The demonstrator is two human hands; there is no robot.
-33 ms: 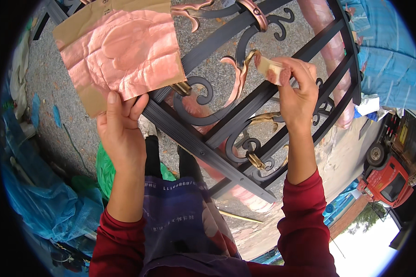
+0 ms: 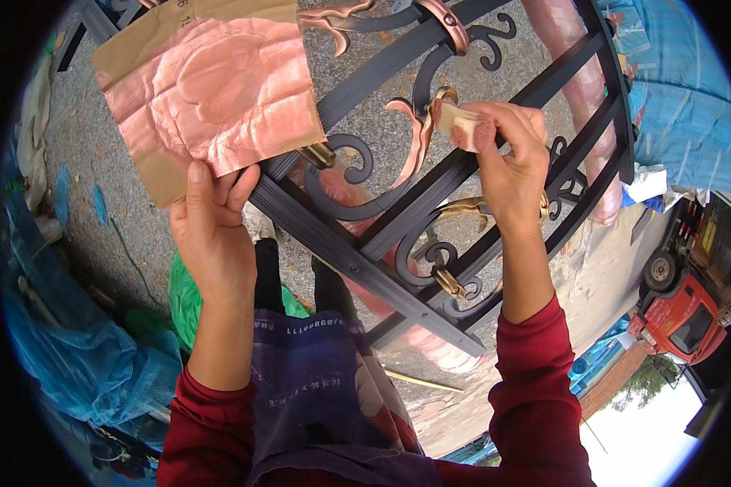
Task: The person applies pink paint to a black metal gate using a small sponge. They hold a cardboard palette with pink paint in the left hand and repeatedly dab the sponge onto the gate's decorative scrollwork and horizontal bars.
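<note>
My left hand grips the lower edge of a brown paper sheet covered with crinkled copper-coloured foil, held up at the upper left. My right hand pinches a small pale brush or pad against a copper-toned scroll leaf on a black wrought-iron gate panel. The panel runs diagonally in front of me, with black bars, curled scrolls and several gold and copper accents.
Grey gravel ground lies behind the panel. Blue plastic sheeting and a green bag sit at the lower left. More blue tarp is at the upper right, with a red truck at the right edge.
</note>
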